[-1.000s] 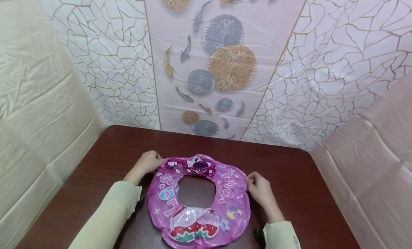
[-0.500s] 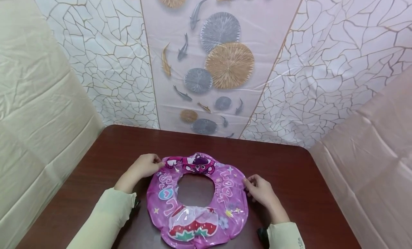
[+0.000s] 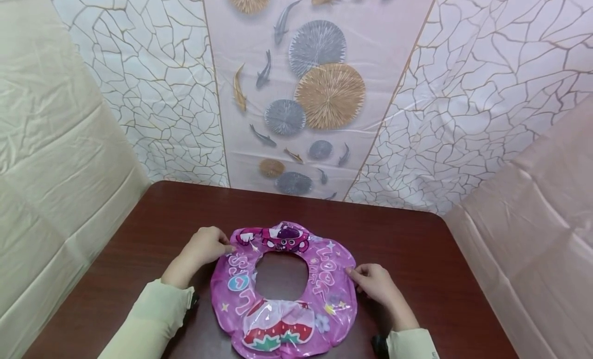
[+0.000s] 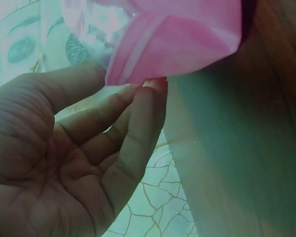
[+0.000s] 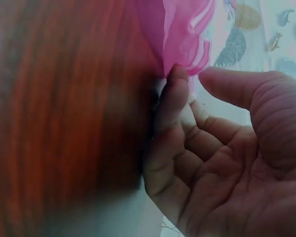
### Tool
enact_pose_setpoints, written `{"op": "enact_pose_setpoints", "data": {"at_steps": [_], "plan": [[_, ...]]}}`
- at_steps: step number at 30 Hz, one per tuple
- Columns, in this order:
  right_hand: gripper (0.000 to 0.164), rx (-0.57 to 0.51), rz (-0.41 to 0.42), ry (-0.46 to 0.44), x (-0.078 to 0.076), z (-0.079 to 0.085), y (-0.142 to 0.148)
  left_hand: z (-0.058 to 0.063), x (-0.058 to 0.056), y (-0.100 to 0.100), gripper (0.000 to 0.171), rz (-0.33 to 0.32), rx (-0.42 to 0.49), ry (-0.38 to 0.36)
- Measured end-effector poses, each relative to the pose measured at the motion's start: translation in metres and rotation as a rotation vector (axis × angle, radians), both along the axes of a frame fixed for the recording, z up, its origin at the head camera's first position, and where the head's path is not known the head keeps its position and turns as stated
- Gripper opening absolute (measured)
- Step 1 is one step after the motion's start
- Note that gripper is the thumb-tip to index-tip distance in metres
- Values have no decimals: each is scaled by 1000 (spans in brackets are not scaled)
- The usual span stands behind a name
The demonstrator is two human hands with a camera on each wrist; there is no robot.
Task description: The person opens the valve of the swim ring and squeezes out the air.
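Observation:
A pink, wrinkled swim ring (image 3: 340, 297) lies on the table, printed with lettering, a cartoon figure at the far side and strawberry shapes at the near side. My left hand (image 3: 206, 246) pinches its upper left edge. In the left wrist view, the thumb is above the ring's seamed rim (image 4: 187, 47) and the fingertips are beneath it. On the right edge, my right hand (image 3: 376, 284) pinches the vinyl between thumb and index finger. The right wrist view shows the pink rim (image 5: 187, 37) at those fingertips, with the other fingers curled below.
The dark brown wooden table (image 3: 394, 230) has rounded far corners. Behind it hangs a patterned cloth (image 3: 329, 96) with fish and round shapes. Plain pale cloth (image 3: 51, 194) encloses the left side, and similar cloth (image 3: 533, 220) the right.
Both hands have slid nearer along the ring's outer edge, the left one farther down than the right. The ring stays almost in place, shifting only slightly left in the view.

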State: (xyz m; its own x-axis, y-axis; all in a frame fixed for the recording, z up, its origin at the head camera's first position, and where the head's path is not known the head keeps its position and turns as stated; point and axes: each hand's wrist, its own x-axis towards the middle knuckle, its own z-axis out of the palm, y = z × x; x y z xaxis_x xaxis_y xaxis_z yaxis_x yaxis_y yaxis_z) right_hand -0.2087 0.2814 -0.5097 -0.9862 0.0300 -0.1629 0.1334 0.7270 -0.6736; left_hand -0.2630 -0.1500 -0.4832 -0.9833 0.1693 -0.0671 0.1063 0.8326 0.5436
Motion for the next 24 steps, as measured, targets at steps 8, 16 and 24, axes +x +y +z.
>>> {"op": "enact_pose_setpoints", "data": {"at_steps": [8,16,24], "plan": [[30,-135,-68,30,-1,-7,0,-9,5,7,11,-8,-118,207],[24,-158,-49,52,0,-8,1,-19,13,10,15,54,-153,323],[22,-232,-94,46,-2,-10,4,-23,17,3,19,172,-113,236]]}}
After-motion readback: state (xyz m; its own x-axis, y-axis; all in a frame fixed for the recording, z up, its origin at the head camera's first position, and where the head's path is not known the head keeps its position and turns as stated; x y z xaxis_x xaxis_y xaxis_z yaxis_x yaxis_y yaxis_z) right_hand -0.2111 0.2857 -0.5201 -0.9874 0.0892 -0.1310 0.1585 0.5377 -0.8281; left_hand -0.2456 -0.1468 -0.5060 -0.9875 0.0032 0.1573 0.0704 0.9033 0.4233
